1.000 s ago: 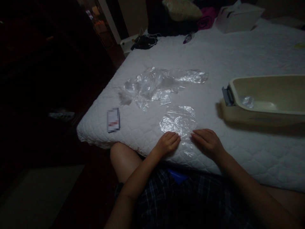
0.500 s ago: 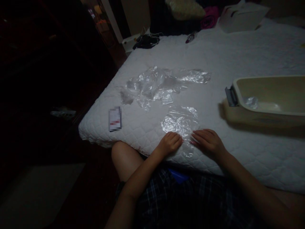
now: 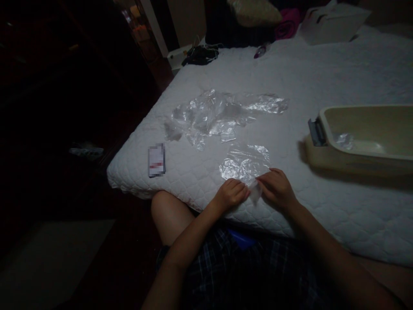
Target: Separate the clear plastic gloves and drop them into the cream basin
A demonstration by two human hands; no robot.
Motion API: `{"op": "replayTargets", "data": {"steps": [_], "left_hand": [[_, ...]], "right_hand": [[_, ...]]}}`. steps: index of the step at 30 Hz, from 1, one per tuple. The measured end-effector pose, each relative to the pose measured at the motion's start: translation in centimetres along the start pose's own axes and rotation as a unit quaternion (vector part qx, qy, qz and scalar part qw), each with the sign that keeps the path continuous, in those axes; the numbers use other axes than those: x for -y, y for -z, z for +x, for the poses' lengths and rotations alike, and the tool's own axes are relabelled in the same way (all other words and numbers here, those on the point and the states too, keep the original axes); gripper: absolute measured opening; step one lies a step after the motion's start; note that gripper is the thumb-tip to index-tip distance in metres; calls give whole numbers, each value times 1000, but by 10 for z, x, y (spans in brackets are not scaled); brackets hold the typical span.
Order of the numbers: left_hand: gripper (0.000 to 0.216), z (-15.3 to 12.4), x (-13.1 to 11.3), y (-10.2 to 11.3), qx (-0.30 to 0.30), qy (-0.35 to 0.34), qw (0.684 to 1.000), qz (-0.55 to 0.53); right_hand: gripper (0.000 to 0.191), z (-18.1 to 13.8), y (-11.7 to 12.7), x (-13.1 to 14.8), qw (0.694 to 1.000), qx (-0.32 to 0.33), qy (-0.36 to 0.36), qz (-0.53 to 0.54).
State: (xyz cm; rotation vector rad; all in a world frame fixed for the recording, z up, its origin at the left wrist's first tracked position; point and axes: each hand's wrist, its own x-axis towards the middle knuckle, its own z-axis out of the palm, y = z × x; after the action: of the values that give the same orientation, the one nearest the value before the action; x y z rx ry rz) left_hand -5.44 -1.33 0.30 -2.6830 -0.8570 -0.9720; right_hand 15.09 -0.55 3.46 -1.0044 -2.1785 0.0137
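Note:
A clear plastic sheet (image 3: 245, 162) lies crumpled on the white quilted mattress (image 3: 322, 82) just in front of me. My left hand (image 3: 229, 193) rests on its near left edge with the fingers curled and pinching the plastic. My right hand (image 3: 276, 187) pinches the near edge too, and a small fold of plastic stands up between the two hands. Farther back lies a spread of several more clear plastic pieces (image 3: 219, 114).
A beige plastic tub (image 3: 361, 159) with a grey handle stands at the right, a bit of plastic inside. A small card or packet (image 3: 156, 160) lies near the mattress's left corner. Clothes, a pillow and a white box crowd the far end. Dark floor lies left.
Both hands went from lying flatter on the sheet's near edge to pinching it. The near edge has been lifted and folded up between them.

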Motion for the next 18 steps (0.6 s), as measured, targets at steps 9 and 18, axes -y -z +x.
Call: {"op": "replayTargets", "data": {"steps": [9,18], "left_hand": [[10,3,-1,2,-28,-4,999,-14],[11,3,-2,3,2,-4,1000,-16]], "right_hand": [[11,3,-8,1,998,27,-30,-54],[13,9,-12,9,998,12,-14,-66]]}}
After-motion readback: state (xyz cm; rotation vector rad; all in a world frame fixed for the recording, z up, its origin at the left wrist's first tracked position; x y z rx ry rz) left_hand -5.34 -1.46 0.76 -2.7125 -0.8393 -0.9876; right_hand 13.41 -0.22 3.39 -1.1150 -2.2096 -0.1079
